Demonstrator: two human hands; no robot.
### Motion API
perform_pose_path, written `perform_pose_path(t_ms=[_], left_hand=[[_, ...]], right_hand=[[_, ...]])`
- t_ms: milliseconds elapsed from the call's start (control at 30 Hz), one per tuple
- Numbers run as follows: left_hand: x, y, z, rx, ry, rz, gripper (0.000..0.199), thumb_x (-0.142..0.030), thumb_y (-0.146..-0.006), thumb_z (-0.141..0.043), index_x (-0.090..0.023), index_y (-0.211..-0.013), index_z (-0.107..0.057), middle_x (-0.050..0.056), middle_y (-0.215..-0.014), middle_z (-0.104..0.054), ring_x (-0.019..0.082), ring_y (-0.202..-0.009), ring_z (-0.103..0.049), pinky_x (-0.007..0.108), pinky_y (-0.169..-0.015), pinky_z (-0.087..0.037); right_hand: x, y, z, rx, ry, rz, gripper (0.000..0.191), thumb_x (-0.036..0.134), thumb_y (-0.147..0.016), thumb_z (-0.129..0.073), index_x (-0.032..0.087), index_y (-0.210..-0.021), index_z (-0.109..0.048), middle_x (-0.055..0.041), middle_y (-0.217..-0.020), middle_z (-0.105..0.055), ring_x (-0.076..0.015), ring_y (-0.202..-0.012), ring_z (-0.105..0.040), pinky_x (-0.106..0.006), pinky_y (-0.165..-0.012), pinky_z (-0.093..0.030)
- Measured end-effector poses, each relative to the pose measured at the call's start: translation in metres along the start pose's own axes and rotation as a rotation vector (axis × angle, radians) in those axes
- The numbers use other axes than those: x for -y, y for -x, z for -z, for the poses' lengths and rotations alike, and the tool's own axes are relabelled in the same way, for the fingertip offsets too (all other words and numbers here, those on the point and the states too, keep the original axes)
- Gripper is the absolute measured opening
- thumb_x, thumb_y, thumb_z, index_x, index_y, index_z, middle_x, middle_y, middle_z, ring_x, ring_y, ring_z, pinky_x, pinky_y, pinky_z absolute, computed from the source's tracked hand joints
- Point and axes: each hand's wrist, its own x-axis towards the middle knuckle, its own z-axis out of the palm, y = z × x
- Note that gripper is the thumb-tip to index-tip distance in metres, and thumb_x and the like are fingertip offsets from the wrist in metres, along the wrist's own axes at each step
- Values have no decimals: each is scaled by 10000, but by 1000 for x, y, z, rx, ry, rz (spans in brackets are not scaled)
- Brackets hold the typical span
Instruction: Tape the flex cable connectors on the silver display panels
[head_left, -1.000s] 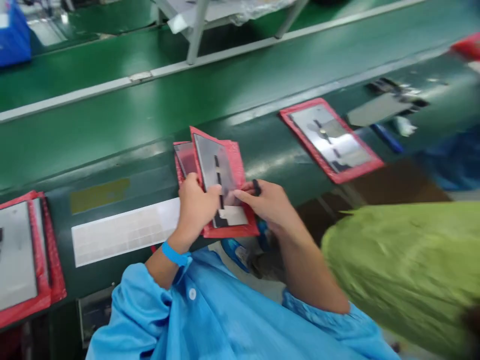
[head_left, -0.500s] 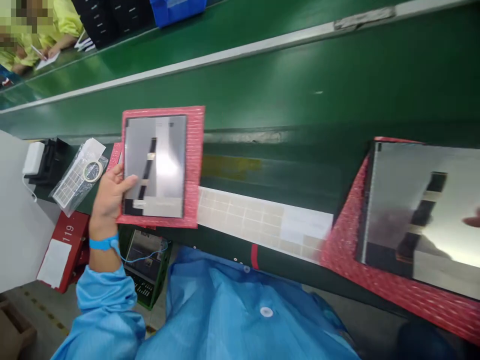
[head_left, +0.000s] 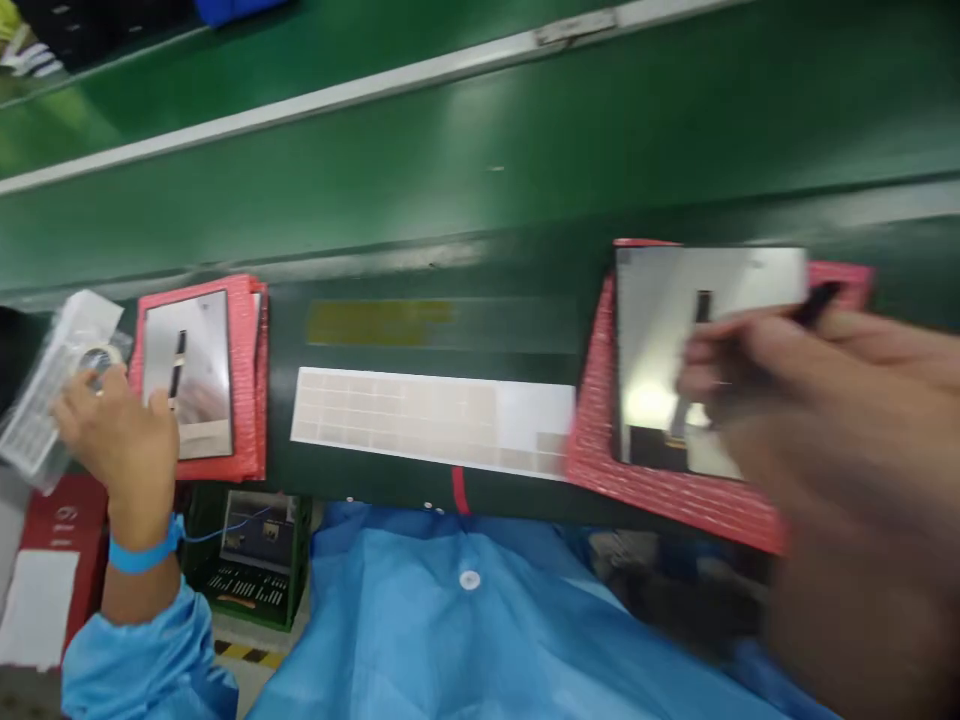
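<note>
My left hand [head_left: 124,425] is open, fingers spread, beside a grey screen panel [head_left: 202,350] that lies on pink bubble-wrap sheets [head_left: 244,390]. Its fingertips reach over a roll of tape [head_left: 97,362] on a clear bag of label sheets [head_left: 41,400]. At the right, my right hand [head_left: 795,400] is smeared by motion above a second screen panel [head_left: 660,330] with a dark ribbon strip [head_left: 703,305]. The fingers close around a dark slim tool [head_left: 817,303], too blurred to name. Pink bubble wrap [head_left: 675,505] lies under this panel.
A white sheet of blank labels [head_left: 420,415] lies between the panels on the green bench [head_left: 525,370]. Yellow tape [head_left: 379,323] is stuck behind it. Below the bench's front edge are a green crate [head_left: 296,570] and a red box [head_left: 71,525].
My left hand has set the panel and its pink wrap down at the left and let go. My right hand has come over the right panel. The view has shifted right.
</note>
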Motion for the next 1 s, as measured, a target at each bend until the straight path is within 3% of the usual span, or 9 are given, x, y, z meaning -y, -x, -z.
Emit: perform_pose_path(t_ms=[67, 100, 167, 233, 367, 533, 667, 767, 1000], left_hand=[[-37, 36, -38, 19, -11, -162, 314, -332, -923, -750, -203, -1210, -749, 128, -1363, -730, 363, -1366, -618, 551, -1125, -509], [-55, 57, -59, 120, 13, -242, 252, -378, -944, -746, -233, -1146, -787, 80, -1239, -784, 315, -1235, -697, 500, -1109, -537], [-87, 100, -99, 503, 179, -409, 256, -387, -1016, -694, -245, -1204, -796, 51, -1197, -818, 251, -1115, -762, 408, -1036, -582], [-107, 135, -131, 718, 326, -460, 224, -344, -1046, -668, -235, -1196, -794, 35, -1127, -836, 207, -1002, -783, 337, -915, -596], [-119, 162, -163, 756, 397, -429, 185, -277, -1054, -646, -217, -949, -786, -12, -807, -784, 144, -687, -694, 285, -671, -513], [-121, 123, -168, 707, 337, -497, 156, -300, -1020, -703, -229, -916, -796, -4, -839, -790, 164, -748, -693, 317, -732, -506], [-122, 55, -186, 459, 147, -674, 168, -277, -1033, -672, -233, -1101, -820, 58, -1138, -808, 239, -1054, -717, 396, -972, -537], [-118, 19, -208, 352, -60, -707, 292, -246, -1034, -655, -199, -1291, -787, 122, -1239, -738, 300, -1157, -660, 457, -1028, -524], [-107, 20, -230, 334, -168, -769, 363, -245, -1013, -697, -196, -1369, -755, 136, -1232, -623, 298, -1136, -572, 475, -1039, -507]], right_hand=[[-8, 26, -21, 148, 75, 16, 136, 128, -829, -846, 210, -730, -799, -96, -744, -689, -118, -601, -648, -231, -483, -538], [-16, 40, -33, 222, 29, 24, 136, 258, -815, -919, 219, -763, -799, -70, -774, -689, -116, -625, -644, -218, -512, -558], [-34, 62, -52, 303, -82, 36, 259, 426, -831, -958, 241, -804, -779, -20, -839, -694, -96, -675, -645, -208, -628, -605], [-48, 76, -59, 355, -147, 31, 257, 448, -887, -930, 253, -852, -767, 5, -902, -701, -88, -720, -662, -198, -683, -608], [-55, 76, -39, 429, -70, 65, 201, 449, -994, -833, 263, -931, -791, 0, -1003, -731, -110, -824, -724, -238, -778, -627], [-42, 36, -29, 555, 292, 147, 244, 447, -981, -852, 219, -915, -794, -21, -865, -778, -141, -794, -736, -260, -755, -617], [-50, -16, -69, 415, 330, 224, 240, 377, -981, -848, 217, -873, -705, 0, -819, -767, -136, -712, -733, -255, -664, -627], [-71, -50, -100, 369, 367, 262, 164, 221, -1019, -780, 214, -903, -664, 14, -815, -750, -124, -728, -749, -226, -648, -618], [-101, -72, -104, 340, 424, 269, 140, 180, -1033, -746, 215, -927, -662, 33, -817, -750, -103, -767, -763, -183, -648, -617]])
